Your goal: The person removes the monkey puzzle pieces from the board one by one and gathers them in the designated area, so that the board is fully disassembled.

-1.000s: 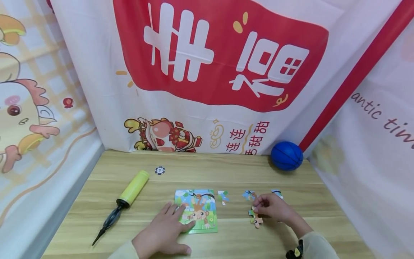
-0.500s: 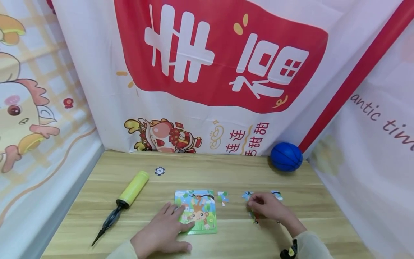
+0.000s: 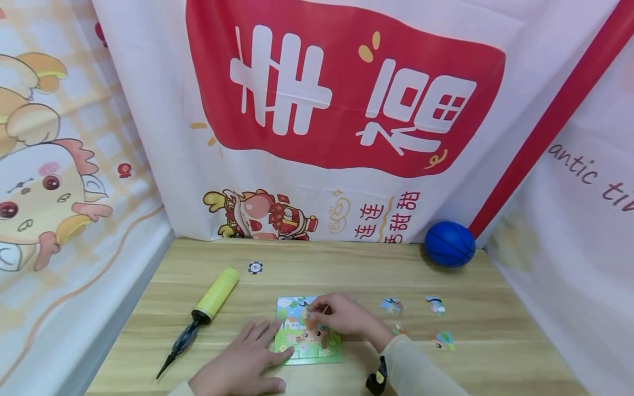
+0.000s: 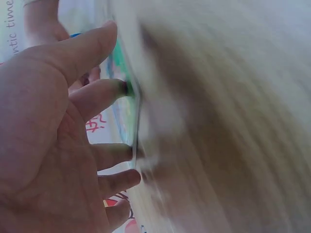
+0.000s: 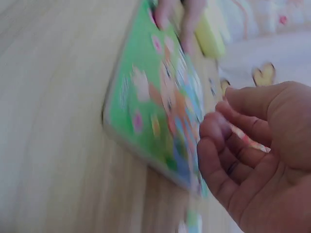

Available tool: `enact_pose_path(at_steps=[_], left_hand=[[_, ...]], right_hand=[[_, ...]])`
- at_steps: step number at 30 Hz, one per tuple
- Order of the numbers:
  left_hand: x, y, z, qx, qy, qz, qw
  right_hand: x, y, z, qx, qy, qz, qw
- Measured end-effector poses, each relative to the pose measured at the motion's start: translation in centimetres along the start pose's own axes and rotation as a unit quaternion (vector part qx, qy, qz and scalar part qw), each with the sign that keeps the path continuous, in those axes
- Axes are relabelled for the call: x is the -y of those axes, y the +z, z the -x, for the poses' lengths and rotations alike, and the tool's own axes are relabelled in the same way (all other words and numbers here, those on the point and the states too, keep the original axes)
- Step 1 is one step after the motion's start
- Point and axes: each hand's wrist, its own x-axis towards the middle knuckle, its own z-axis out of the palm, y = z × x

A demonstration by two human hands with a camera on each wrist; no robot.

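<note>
A monkey puzzle board (image 3: 317, 361) lies on the wooden table. Spread fingers of my left hand (image 3: 242, 355) rest on its left edge, the thumb off toward the front. My right hand (image 3: 346, 313) is over the board's upper right part with loosely curled fingers; no piece shows between them in the right wrist view. Just off the board's side a loose puzzle piece (image 5: 192, 223) shows there, hidden by the hand in the head view. More pieces lie to the right: a back left piece (image 3: 393, 305), a back right piece (image 3: 436, 305) and a front right piece (image 3: 444, 340).
Another puzzle piece (image 3: 400, 330) shows partly behind the right arm. A yellow and black hand pump (image 3: 218, 294) lies on the left, with a poker chip (image 3: 255, 268) behind it. A blue basketball (image 3: 449, 245) sits at the back right corner, before printed curtains.
My right hand has moved left from the loose pieces to the board, leaving a piece on the table at the right. The left hand stays on the board's edge. The head view has shifted slightly.
</note>
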Motion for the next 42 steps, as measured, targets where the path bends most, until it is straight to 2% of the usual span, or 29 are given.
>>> enact_pose_path(at_steps=[3, 8, 16, 23, 30, 38, 42], left_hand=[[0.0, 0.2, -0.1, -0.003, 0.01, -0.011, 0.9999], [0.1, -0.3, -0.4, -0.004, 0.012, -0.033, 0.9994], [0.3, -0.5, 0.0, -0.001, -0.005, 0.007, 1.0], [0.3, -0.6, 0.0, -0.006, -0.009, 0.014, 0.9998], [0.3, -0.6, 0.1, -0.008, -0.007, 0.005, 0.9999], [-0.1, -0.9, 0.0, -0.003, -0.014, -0.003, 0.9999], [-0.2, -0.7, 0.0, -0.004, -0.017, -0.015, 0.9997]], right_hand=[[0.7, 1.2, -1.0, 0.02, -0.001, 0.013, 1.0], [1.1, 2.3, -2.0, 0.017, 0.001, 0.044, 0.999], [1.0, 3.1, -2.8, 0.008, 0.002, 0.06, 0.998], [0.7, 3.7, -3.2, -0.013, 0.008, 0.075, 0.997], [1.1, 3.6, -3.1, -0.027, 0.026, 0.022, 0.999], [1.1, 3.4, -2.8, -0.026, 0.029, -0.003, 0.999], [0.7, 3.1, -2.4, -0.044, 0.017, -0.059, 0.997]])
